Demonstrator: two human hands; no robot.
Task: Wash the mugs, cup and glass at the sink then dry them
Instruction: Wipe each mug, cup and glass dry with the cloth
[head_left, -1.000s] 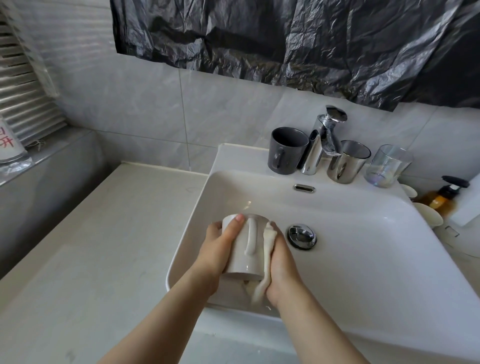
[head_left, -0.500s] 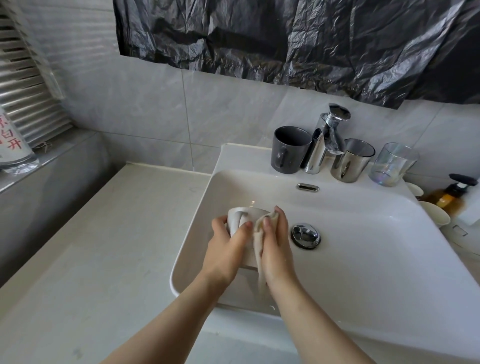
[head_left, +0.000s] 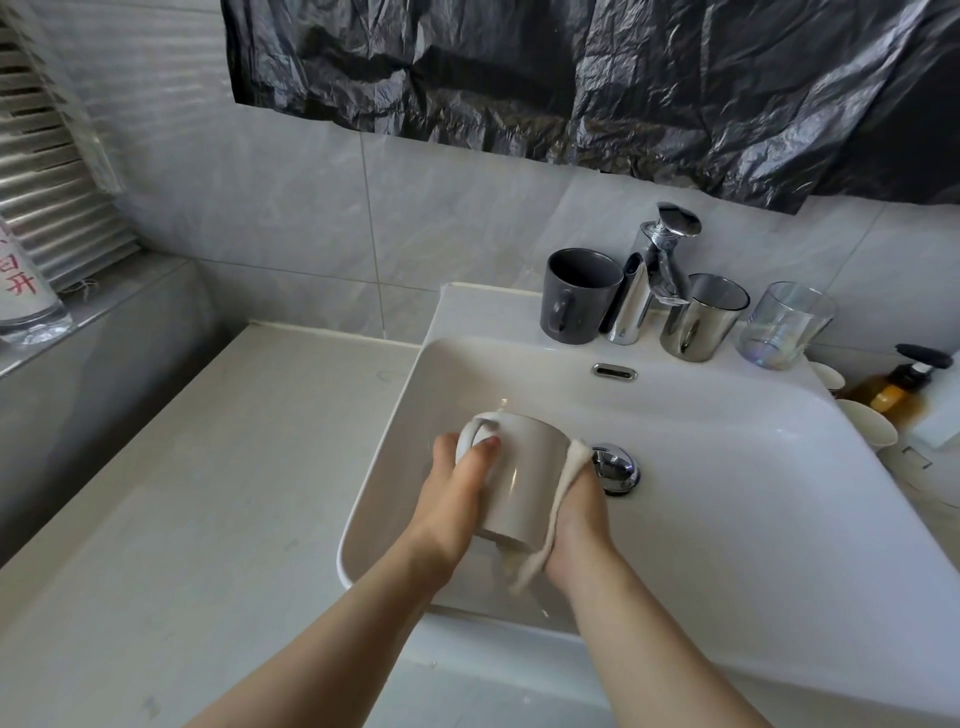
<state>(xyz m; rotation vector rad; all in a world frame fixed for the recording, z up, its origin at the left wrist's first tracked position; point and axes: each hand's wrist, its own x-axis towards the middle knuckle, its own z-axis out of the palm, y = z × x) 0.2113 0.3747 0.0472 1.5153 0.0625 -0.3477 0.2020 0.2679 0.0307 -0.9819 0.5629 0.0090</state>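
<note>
Two bare hands over the near-left corner of the sink, both on one white mug. Left hand gripping the handle side, thumb laid just beside the looped handle, fingers curled round the smooth glazed wall. Right hand pressing a limp off-white cloth against the opposite wall, its fingers mostly hidden behind mug and cloth (curled round them, as far as can be told). Mug tilted, cylindrical, held above the glossy white basin, the cloth's soft tail hanging below its nearer end. Domed chrome drain stopper just beyond the right hand.

Along the sink's back edge, a row of upright vessels:
- Matte dark grey mug toward the back-left corner, handle facing forward.
- Polished chrome tap just beside it.
- Mirror-bright metal cup on the tap's other side.
- Clear glass with a faint iridescent sheen, nearest the back-right corner.

Beyond the sink's right edge, an amber pump bottle with a black head. Pale, matte stone worktop running off the sink's left edge. Crinkled black plastic sheet hung over the grey marbled wall tiles.
</note>
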